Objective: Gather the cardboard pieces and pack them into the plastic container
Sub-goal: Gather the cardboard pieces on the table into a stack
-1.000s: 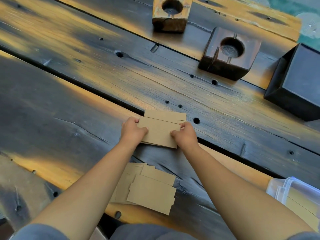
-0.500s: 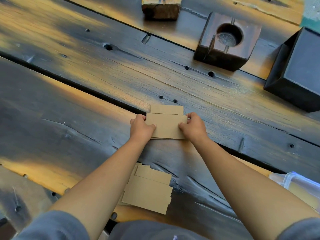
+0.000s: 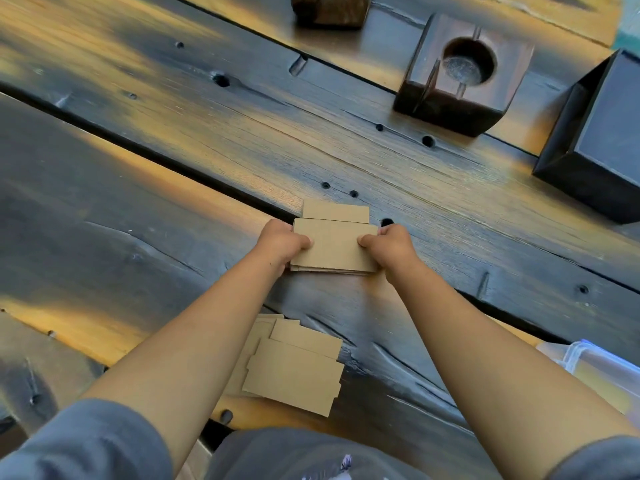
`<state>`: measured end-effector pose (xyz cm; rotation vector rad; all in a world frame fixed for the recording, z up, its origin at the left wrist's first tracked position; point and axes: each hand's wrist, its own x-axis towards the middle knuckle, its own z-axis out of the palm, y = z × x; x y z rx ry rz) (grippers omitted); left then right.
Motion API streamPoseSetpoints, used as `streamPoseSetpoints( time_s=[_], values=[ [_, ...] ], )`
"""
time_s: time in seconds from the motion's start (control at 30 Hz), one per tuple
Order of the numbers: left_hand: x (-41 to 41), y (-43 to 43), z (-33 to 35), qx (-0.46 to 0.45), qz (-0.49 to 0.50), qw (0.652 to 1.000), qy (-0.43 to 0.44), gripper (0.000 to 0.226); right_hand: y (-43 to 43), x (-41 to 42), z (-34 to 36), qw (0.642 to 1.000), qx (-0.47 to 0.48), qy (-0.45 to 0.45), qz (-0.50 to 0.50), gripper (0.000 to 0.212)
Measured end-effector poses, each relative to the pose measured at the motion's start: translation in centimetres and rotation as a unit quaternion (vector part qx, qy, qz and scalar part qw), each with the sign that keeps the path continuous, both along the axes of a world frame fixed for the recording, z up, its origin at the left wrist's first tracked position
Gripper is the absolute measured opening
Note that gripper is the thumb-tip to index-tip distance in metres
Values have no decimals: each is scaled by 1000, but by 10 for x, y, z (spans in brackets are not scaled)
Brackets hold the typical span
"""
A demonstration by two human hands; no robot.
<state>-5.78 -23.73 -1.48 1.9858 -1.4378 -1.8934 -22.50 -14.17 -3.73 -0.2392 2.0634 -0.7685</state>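
Gripping a small stack of flat brown rectangular cardboard pieces (image 3: pixel 334 249) from both short ends, we have our left hand (image 3: pixel 282 244) on its left edge and our right hand (image 3: pixel 389 249) on its right edge, thumbs laid on the top sheet and the other fingers curled down the sides, so both hands are closed on the stack. It rests on the dark, weathered wooden plank table (image 3: pixel 138 209), and one more brown cardboard piece (image 3: pixel 336 213) pokes out from beneath its far edge. Nearer to us, between our forearms, lies a second loose pile of brown cardboard pieces (image 3: pixel 294 368), fanned unevenly and untouched. At the right edge, partly hidden behind our right forearm, sits the clear plastic container with a bluish rim (image 3: pixel 599 372), well apart from the stack in our hands; we cannot tell what is in it. Farther back on the table stand a dark square wooden block with a round hollow (image 3: pixel 464 74), a large black box (image 3: pixel 595 140) to its right, and a lighter wooden block (image 3: pixel 330 10) cut off by the top edge. Grey sleeves (image 3: pixel 86 445) cover our upper arms
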Motion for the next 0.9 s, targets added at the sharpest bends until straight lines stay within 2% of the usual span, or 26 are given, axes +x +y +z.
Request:
streamPoseSetpoints(
  time_s=[0.17, 0.33, 0.53, 0.7, 0.8, 0.9],
  values=[
    [25, 13, 9, -55, -39, 998, 18, 24, 29, 22, 16, 1000, -25, -14, 1, 32],
    [67, 48, 17, -84, -102, 991, -26, 29, 74, 65, 26, 999, -20, -30, 3, 27],
    [116, 105, 27, -139, -145, 978, -63, 27, 134, 116, 29, 999, -14, -32, 37, 29],
    [141, 149, 22, -179, -164, 965, -102, 32, 164, 139, 23, 998, 0, -60, 26, 26],
    [145, 167, 15, -181, -178, 955, -151, 36, 171, 149, 19, 998, 22, -49, 39, 23],
    [148, 174, 9, -183, -190, 948, -177, 37, 173, 157, 18, 996, 45, 7, 74, 20]
  ],
)
